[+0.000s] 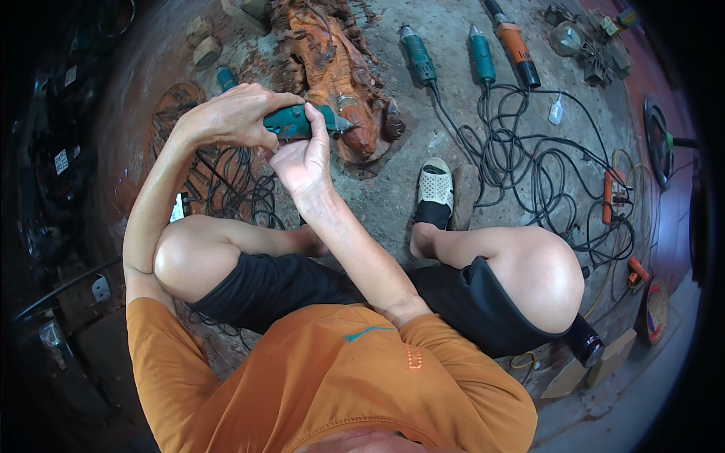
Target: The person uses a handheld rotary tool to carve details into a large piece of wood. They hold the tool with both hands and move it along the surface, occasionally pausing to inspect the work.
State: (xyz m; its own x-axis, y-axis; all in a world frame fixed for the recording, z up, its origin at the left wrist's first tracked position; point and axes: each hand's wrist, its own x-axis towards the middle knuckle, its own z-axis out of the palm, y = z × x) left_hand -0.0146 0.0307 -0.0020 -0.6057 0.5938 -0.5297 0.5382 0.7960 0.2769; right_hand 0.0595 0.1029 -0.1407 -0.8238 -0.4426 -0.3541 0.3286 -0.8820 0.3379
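Head view shows me the left hand wrapped around the rear of a green rotary grinder and the right hand clasping it nearer the nose, thumb laid against the casing. From my remote seat I see the tool above the floor, left of its middle, nose pointing at the near end of a reddish-brown carved log — whether the bit touches the wood, I cannot tell. That log runs toward the floor's far edge. To its right lie two more green grinders and an orange one — their black cables loop toward the floor's right edge, near a small white bottle.
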